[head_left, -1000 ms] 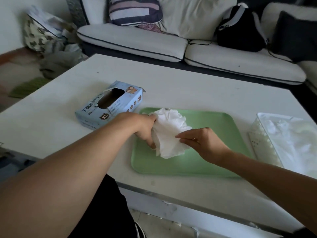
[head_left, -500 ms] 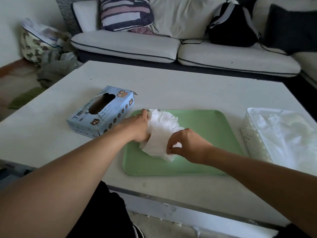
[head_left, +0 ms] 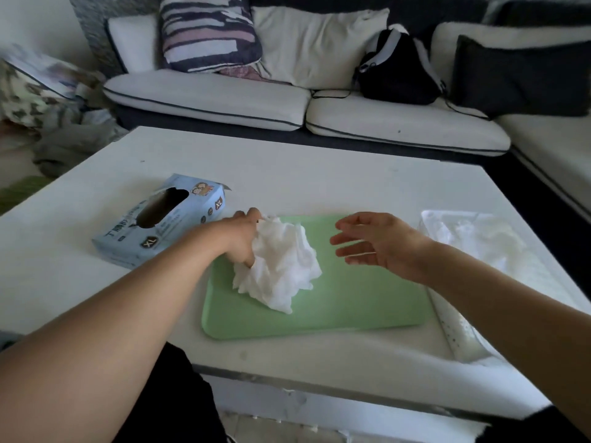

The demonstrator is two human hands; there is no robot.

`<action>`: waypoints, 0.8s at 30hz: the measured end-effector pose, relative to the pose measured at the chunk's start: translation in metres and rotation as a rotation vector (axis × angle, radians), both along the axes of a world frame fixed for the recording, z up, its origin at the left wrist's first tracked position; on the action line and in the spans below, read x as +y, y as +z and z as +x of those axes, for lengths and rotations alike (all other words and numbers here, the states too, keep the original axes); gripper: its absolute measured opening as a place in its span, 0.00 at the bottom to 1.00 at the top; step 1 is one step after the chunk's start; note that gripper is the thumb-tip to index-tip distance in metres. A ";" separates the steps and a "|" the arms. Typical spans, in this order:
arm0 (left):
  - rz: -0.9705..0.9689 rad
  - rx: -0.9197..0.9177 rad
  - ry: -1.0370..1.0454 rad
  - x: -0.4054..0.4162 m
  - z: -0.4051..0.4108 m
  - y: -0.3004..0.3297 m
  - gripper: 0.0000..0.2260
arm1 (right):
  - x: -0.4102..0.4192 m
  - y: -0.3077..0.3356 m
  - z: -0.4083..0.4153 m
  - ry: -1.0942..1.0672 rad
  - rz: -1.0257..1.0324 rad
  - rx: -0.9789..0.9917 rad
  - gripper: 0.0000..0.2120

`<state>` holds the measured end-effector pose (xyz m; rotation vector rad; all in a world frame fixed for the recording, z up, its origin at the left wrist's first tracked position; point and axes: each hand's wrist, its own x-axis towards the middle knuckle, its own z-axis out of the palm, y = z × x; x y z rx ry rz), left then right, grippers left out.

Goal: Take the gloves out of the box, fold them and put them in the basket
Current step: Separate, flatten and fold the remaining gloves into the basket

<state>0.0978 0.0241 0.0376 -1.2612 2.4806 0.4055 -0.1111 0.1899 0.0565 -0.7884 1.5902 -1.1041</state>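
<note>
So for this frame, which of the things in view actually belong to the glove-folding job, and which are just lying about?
Part of the job:
- blue glove box
- crumpled white gloves, gripped by the left hand
- right hand, open above the tray
- green tray
- white basket

Just lying about:
- striped cushion
- black backpack
- dark cushion
- patterned bag

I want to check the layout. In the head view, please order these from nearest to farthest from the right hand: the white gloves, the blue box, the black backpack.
Measured from the right hand:
1. White gloves: just to its left, over the green tray, gripped by the left hand.
2. Blue box: farther left, on the table.
3. Black backpack: far behind, on the sofa.
</note>
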 end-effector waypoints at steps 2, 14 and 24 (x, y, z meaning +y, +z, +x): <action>0.041 -0.008 -0.005 0.002 -0.004 0.007 0.39 | 0.002 -0.015 0.004 0.082 0.063 0.192 0.19; -0.234 0.257 -0.146 0.003 -0.026 -0.013 0.17 | -0.050 -0.087 0.011 -0.144 0.214 0.719 0.26; -0.372 0.920 -0.019 0.008 -0.044 0.011 0.15 | -0.029 0.041 -0.019 -0.317 -0.079 0.018 0.03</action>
